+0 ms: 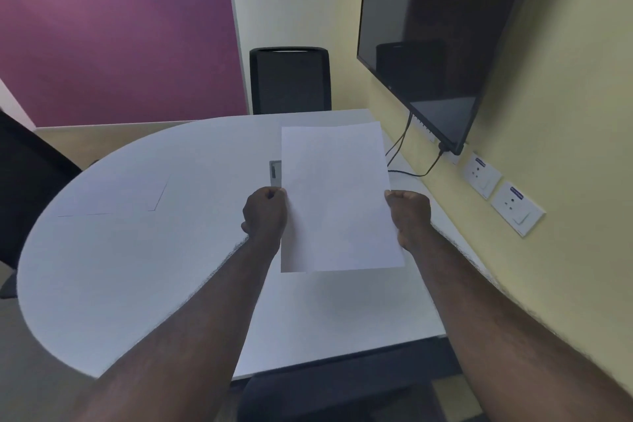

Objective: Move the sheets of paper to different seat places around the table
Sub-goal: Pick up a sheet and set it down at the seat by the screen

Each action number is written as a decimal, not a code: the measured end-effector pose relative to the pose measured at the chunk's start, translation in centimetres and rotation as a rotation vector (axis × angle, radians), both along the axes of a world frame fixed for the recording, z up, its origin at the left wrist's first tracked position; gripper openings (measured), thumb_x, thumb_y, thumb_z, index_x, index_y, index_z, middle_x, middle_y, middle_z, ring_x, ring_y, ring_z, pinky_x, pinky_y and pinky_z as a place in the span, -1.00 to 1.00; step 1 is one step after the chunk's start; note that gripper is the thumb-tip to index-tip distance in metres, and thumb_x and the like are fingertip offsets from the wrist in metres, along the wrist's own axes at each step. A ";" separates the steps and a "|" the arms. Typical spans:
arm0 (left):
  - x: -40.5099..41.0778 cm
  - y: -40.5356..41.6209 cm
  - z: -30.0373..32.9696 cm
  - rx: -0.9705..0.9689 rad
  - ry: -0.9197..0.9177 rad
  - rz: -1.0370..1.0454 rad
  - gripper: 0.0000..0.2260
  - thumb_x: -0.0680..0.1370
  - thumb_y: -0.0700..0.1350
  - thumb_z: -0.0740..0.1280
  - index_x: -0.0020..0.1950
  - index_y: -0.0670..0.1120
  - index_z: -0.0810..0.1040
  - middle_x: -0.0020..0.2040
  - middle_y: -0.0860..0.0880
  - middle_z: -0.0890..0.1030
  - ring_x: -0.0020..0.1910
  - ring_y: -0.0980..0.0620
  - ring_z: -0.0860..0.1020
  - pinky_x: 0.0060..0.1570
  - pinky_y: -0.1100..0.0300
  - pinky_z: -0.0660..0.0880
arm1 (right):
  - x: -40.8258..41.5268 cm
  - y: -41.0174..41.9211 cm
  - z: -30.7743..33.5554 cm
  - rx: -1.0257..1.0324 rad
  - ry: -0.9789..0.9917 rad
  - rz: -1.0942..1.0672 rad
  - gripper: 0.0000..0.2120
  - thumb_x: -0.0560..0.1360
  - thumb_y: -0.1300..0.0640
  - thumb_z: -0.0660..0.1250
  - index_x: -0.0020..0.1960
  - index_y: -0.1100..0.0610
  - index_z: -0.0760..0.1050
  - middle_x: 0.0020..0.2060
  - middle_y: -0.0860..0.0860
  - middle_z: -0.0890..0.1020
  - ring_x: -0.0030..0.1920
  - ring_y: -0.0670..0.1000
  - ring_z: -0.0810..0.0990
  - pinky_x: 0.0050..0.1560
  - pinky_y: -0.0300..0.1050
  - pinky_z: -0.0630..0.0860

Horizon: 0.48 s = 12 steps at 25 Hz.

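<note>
A chair (24, 181) is seen at the far left edge of the white table (137, 267). A flat sheet (113, 195) lies on the tabletop in front of that chair, faint against the surface; only its near and right edges can be made out.

The left hand (264, 214) is curled, pinching the left edge of the held sheet (337, 195) between thumb and fingers. The sheet is held in the air above the table's right half, apart from the surface, as its shadow below suggests. The right hand (409, 216) is curled likewise, pinching the right edge at about the same height.

Long axis of the held sheet: running away from the person, toward the far chair (290, 79); short edges near and far. A monitor (442, 38) is mounted on the right wall.

Judgement: the sheet is in carriage to a seat place. Both pinches should be kept level so the paper is not creased; it should be lowered flat, squared to the table edge at a place with no sheet, then released.
</note>
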<state>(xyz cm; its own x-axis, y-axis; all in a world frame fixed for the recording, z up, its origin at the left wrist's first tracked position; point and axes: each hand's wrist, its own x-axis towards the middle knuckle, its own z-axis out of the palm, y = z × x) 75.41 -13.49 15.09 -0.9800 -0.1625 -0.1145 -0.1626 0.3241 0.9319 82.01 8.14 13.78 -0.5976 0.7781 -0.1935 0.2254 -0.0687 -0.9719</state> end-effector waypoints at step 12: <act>-3.8 3.1 -3.7 -0.045 -0.080 0.092 -0.71 0.50 -0.08 0.24 -0.42 -0.04 0.32 -0.43 0.07 0.35 -0.35 -0.04 0.32 -0.08 0.03 0.27 | -5.7 3.7 -4.3 -0.001 -0.071 0.068 -0.76 0.49 0.14 0.40 0.10 0.26 0.62 0.07 0.12 0.65 0.07 0.09 0.57 0.14 -0.03 0.50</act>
